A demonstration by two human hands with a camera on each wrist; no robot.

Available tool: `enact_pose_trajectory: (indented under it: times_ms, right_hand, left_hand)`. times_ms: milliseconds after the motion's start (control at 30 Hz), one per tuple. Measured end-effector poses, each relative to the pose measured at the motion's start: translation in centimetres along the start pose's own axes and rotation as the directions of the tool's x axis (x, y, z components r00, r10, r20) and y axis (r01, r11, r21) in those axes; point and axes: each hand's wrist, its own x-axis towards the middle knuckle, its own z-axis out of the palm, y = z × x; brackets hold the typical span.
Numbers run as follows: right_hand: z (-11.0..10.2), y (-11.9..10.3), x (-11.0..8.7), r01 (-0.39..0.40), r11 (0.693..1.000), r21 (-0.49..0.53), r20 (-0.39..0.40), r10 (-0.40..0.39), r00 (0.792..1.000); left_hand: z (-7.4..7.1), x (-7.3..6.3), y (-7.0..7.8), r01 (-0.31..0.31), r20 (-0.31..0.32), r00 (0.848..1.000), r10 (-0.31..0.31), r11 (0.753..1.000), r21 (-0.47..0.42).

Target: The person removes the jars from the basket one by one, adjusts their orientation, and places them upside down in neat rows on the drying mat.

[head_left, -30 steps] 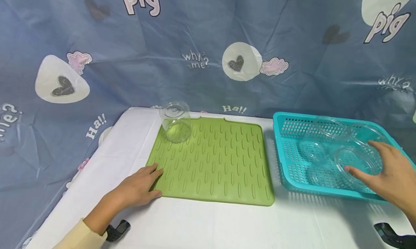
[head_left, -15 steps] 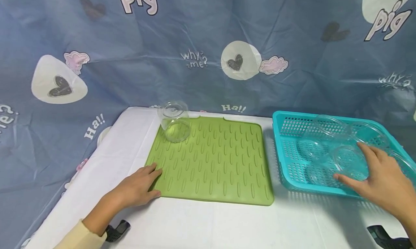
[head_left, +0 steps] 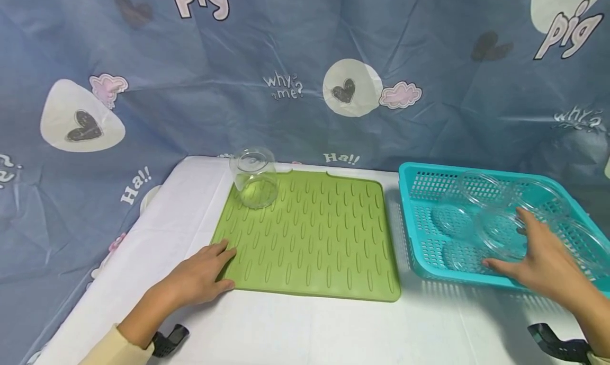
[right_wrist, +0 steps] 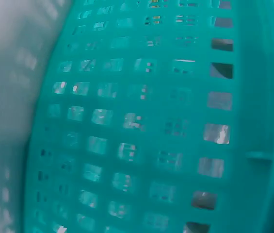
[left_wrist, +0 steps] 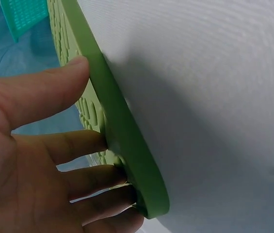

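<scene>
At the right, my right hand (head_left: 548, 259) reaches into the turquoise basket (head_left: 414, 248). Its thumb and curled fingers span the rim of a clear cup (head_left: 498, 231) and appear to grip it; the contact is partly hidden. The right wrist view shows only the basket's slotted side (right_wrist: 127, 121), with no hand visible. My left hand (head_left: 202, 275) rests on the near left corner of a green ribbed mat (head_left: 305, 232), fingers spread. In the left wrist view, those fingers (left_wrist: 88, 177) touch the mat's raised edge (left_wrist: 137, 165).
An upside-down clear cup (head_left: 254, 179) stands on the mat's far left corner. Several more clear cups lie in the basket, one cup (head_left: 481, 187) near its back. White cloth (head_left: 333, 328) covers the table; a printed blue curtain (head_left: 295, 47) hangs behind.
My right hand has moved left within the basket, its fingers closing in, and the cup beside it has shifted left too. The left hand has stayed on the mat.
</scene>
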Motion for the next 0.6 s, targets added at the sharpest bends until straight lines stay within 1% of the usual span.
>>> enact_pose_trajectory:
  times_ms: [100, 133, 167, 367, 600]
  right_hand:
    - [0.09, 0.11, 0.01, -0.046, 0.992, 0.119, 0.069, 0.038, 0.997]
    - [0.12, 0.15, 0.01, -0.058, 0.987, 0.149, 0.09, 0.045, 0.995]
    - [0.15, 0.2, 0.01, -0.064, 0.986, 0.156, 0.099, 0.049, 0.994]
    - [0.09, 0.23, 0.09, -0.045, 0.993, 0.113, 0.111, 0.032, 0.993]
    - [-0.32, 0.02, 0.06, -0.039, 0.994, 0.099, 0.096, 0.029, 0.995]
  left_hand:
    - [-0.06, 0.05, -0.06, -0.003, -0.005, 1.0, 0.003, 1.0, 0.003]
    - [-0.08, 0.06, -0.08, -0.003, -0.006, 1.0, 0.003, 1.0, 0.004]
    - [-0.09, 0.06, -0.11, -0.003, -0.005, 1.0, 0.003, 1.0, 0.004]
    - [-0.11, -0.07, -0.19, -0.003, 0.005, 1.0, 0.003, 1.0, 0.001]
    - [-0.23, -0.17, -0.13, -0.012, -0.019, 1.0, 0.012, 1.0, 0.0]
